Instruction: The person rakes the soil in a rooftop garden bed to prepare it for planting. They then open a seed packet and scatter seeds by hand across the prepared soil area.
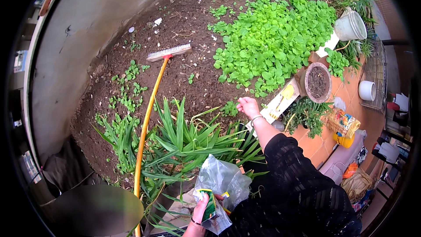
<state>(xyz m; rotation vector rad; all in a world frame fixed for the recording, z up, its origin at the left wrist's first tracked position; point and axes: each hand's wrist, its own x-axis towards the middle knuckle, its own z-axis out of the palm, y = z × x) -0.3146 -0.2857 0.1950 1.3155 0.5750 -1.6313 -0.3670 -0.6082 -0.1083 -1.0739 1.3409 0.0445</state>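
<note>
My left hand, low in the view, is closed around a green and yellow packet. A clear plastic bag hangs open and crumpled about that packet. My right hand reaches out over the dark soil, its fingers curled together. Whatever it may hold is too small or hidden to make out. Just beyond it grows a dense patch of bright green leafy plants. Long strappy leaves spread between my two hands.
An orange-handled broom rests across the bed, its bristled head on the soil. Right of my reaching arm stand a round pot of soil, a white bucket and a patterned bag. A grey wall borders the left.
</note>
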